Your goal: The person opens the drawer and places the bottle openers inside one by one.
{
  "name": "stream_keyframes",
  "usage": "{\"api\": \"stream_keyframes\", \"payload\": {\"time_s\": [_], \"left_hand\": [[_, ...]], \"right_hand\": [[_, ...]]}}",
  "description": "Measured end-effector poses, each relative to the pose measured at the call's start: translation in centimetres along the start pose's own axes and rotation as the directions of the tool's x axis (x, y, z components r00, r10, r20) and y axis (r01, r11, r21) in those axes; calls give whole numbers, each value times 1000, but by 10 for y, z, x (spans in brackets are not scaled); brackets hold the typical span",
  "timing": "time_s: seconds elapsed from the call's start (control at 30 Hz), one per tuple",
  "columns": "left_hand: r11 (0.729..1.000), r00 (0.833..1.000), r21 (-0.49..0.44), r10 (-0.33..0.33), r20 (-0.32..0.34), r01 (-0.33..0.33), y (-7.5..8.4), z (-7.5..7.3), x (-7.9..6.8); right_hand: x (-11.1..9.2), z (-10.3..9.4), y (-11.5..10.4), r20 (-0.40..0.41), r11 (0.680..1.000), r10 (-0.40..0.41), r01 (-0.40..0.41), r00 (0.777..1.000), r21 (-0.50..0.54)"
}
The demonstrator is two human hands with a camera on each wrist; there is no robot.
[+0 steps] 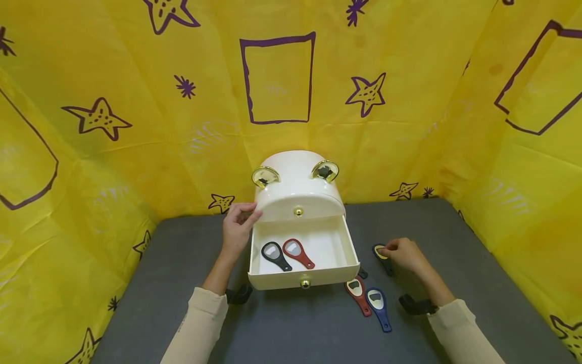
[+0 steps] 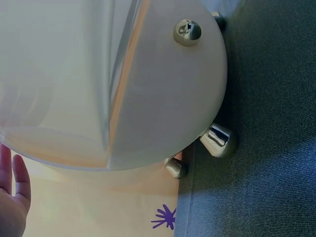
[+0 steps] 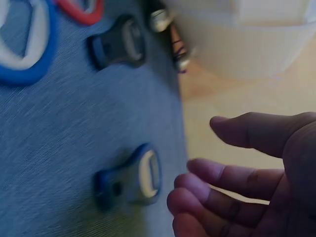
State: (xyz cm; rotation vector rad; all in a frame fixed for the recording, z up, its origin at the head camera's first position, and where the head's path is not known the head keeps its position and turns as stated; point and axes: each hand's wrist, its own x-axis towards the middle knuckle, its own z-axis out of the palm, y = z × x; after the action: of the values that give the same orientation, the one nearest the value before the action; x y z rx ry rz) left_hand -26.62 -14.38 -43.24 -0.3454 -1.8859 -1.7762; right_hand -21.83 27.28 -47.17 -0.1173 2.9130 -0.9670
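A white frog-shaped drawer box [image 1: 295, 174] stands with its lower drawer [image 1: 278, 281] pulled out. My left hand [image 1: 236, 230] rests its fingertips against the box's left side, fingers fairly straight. Inside the drawer lie a black bottle opener [image 1: 283, 263] and a red bottle opener [image 1: 305, 260]. To the right, my right hand [image 1: 409, 255] is over a dark blue bottle opener [image 1: 386, 264] on the table. Seen from the right wrist, the thumb and fingers are apart, and that opener lies just beyond the fingertips with nothing held.
Right of the drawer lie a red opener [image 1: 362, 302] and a blue opener [image 1: 382, 316]. A dark opener [image 1: 362, 273] is partly hidden by the drawer's corner. Yellow patterned cloth [image 1: 218, 76] surrounds the grey table [image 1: 182, 263] at the back and sides.
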Motion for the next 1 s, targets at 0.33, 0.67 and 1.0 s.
{"api": "stream_keyframes", "payload": {"time_s": [0.33, 0.67, 1.0], "left_hand": [[1000, 1000, -13, 25, -1, -25, 0, 0, 0], [999, 1000, -34, 1, 10, -1, 6, 1, -2], [1000, 1000, -25, -7, -6, 7, 6, 1, -1]], "right_hand": [[-2, 19, 15, -37, 984, 120, -124, 992, -127], [-4, 30, 16, -97, 971, 105, -123, 990, -203], [-7, 35, 8, -128, 973, 109, -133, 986, -191]]}}
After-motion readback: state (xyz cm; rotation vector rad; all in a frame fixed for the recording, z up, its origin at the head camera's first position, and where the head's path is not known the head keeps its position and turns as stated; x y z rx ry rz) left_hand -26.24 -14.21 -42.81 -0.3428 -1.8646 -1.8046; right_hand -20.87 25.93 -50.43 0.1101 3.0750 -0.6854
